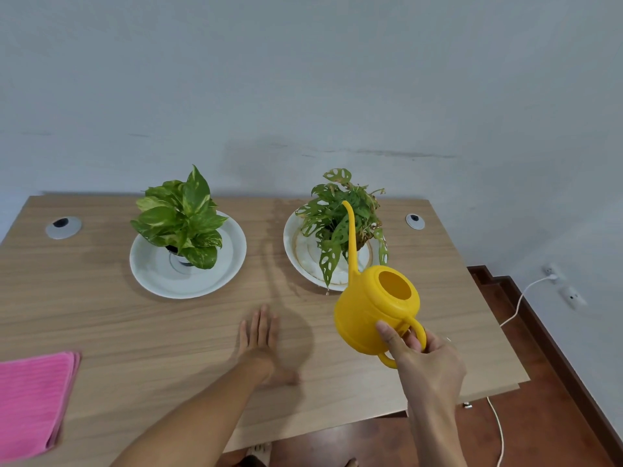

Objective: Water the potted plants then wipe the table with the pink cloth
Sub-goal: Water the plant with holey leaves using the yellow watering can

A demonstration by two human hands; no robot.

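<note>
My right hand [426, 360] grips the handle of a yellow watering can [372, 311], held above the table with its long spout reaching up into the right potted plant [340, 227]. That plant has holed leaves and stands on a white, gold-rimmed plate [305, 261]. The left potted plant [180, 220], broad-leaved and variegated, stands on a plain white plate [151, 274]. My left hand [261, 335] lies flat on the wooden table [135, 325], fingers together, holding nothing. A folded pink cloth [32, 402] rests at the table's left front edge.
Two grey cable grommets [63, 226] [415, 221] sit in the tabletop near the back corners. A pale wall runs close behind the table. To the right, a white cable [515, 311] runs over the red-brown floor from a wall socket.
</note>
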